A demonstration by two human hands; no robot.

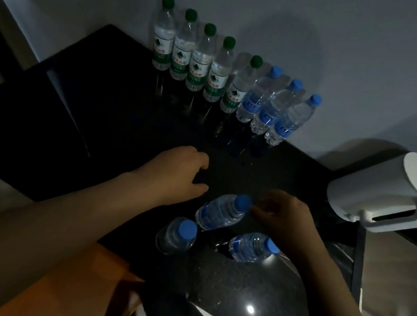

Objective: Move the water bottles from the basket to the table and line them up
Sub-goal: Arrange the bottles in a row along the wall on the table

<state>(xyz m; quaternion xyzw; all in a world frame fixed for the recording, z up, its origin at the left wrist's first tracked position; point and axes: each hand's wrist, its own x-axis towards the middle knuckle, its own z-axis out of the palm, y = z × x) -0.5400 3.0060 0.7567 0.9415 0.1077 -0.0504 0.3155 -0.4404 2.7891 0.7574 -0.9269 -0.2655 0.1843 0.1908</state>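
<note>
Bottle row stands on the desk.
Left hand fingers released; right hand fingers curl beside a leaning blue-capped bottle, grasp unclear.

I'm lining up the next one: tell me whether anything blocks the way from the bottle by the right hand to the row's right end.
Nothing visible does. Between that bottle by the right hand and the row's last bottle lies only bare table; the white appliance stands off to the right.
</note>
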